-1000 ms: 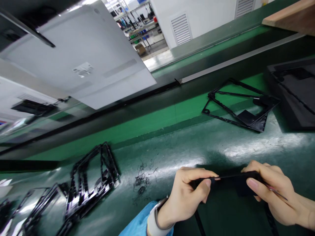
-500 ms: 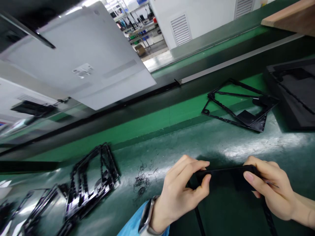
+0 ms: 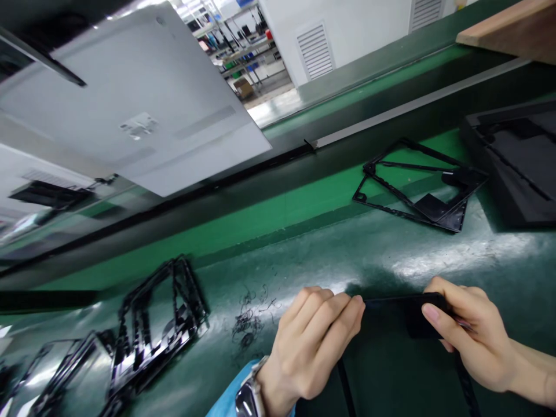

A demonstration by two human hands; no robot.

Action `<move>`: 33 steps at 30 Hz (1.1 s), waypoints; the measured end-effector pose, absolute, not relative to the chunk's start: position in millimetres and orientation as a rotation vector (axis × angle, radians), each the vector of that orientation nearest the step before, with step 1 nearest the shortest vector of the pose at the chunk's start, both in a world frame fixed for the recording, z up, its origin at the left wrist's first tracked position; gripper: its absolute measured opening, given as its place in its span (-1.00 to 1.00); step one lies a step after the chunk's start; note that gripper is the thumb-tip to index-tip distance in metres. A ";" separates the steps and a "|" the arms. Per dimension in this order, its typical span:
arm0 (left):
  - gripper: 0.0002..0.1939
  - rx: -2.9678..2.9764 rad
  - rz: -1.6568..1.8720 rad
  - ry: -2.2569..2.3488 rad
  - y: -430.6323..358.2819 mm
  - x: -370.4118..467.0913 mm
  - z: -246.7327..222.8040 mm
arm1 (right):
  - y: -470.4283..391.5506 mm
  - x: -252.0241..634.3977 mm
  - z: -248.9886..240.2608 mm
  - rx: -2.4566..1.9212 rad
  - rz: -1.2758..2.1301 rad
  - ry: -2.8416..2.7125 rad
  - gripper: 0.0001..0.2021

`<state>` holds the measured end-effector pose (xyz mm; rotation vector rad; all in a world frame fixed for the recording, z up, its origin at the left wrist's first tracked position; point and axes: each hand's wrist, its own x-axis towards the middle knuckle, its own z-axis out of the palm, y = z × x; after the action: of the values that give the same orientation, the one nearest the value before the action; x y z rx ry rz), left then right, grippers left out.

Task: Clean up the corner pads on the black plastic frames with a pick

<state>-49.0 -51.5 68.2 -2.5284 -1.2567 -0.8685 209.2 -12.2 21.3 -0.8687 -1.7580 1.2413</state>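
Observation:
A thin black plastic frame (image 3: 393,300) is held up in front of me, its far bar running crosswise between my hands and its side bars coming toward me. My left hand (image 3: 319,341) is closed at the far left corner, fingers pressed together; its thumb is hidden behind them. At the far right corner my right hand (image 3: 471,333) grips the frame, thumb on top and fingers curled around it. A slim object, too small to make out, shows by the right fingers. Thin black shavings (image 3: 248,321) lie on the green bench left of my left hand.
Two similar frames (image 3: 428,200) overlap on the bench at the back right, beside a dark box-like block (image 3: 512,174). Several more frames (image 3: 160,324) are piled at the left. A large grey panel (image 3: 174,110) hangs over the back left. A wooden board (image 3: 512,35) lies far right.
My left hand has rolled over the frame's left corner: finger and thumb were visible pinching it, and now the back of the hand faces up. My right hand keeps its grip.

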 end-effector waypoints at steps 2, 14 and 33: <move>-0.81 -2.529 -0.820 -1.199 -51.9 -48.9 66.2 | -10.9 208.5 21.2 -0.823 1.238 -1.788 -0.70; -0.83 -2.478 -0.974 -1.343 -51.8 -44.4 54.2 | -11.6 210.3 22.1 -0.803 1.411 -1.748 -0.67; -0.87 -2.909 -1.253 -1.628 -41.8 -61.1 77.0 | -6.7 213.6 17.1 -0.734 1.505 -1.655 -0.68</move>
<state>-61.1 -41.8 77.0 -2.9090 -1.6275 -1.2534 213.6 -6.7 17.1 -0.7341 -1.6551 1.5052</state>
